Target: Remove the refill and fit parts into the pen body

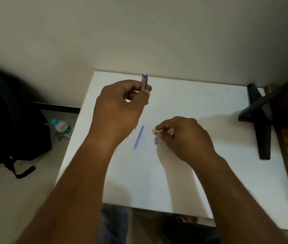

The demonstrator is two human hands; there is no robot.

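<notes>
Left hand (120, 103) grips the pen barrel (144, 81) upright; right hand (183, 136) – nearer the refill (139, 137) – pinches something small just right of it.

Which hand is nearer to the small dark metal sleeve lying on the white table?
Right. The right hand hovers just right of the small metal sleeve, fingertips almost beside it. The left hand is farther up and left, holding the pen barrel.

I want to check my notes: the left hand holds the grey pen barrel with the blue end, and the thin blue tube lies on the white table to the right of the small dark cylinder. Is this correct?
Not quite. In the head view the thin blue tube lies on the white table to the left of the small dark cylinder, not the right. The left hand does hold the grey pen barrel with the blue end.
</notes>
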